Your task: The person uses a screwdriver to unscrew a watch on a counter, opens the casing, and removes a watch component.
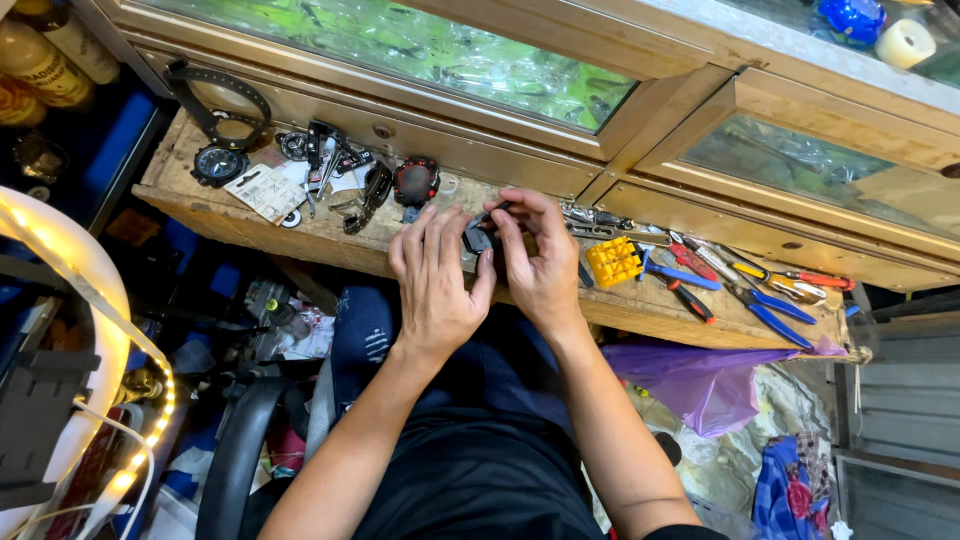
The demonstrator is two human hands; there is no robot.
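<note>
My left hand (pixel 435 280) and my right hand (pixel 540 262) meet over the worn wooden work ledge (pixel 640 305). Between them is a small dark object (pixel 478 238), probably a watch part; both hands grip it. My right hand's fingertips also pinch a thin dark tool (pixel 493 212) at the top of the object. A red and black watch (pixel 415 181) lies just beyond my left hand.
Watches and straps (pixel 222 120) lie at the ledge's left end. A yellow block tool (pixel 612 261) and blue- and red-handled pliers (pixel 760 300) lie to the right. Glass display cases (pixel 450 50) stand behind. A lit lamp ring (pixel 90 300) is at my left, a purple bag (pixel 700 375) below right.
</note>
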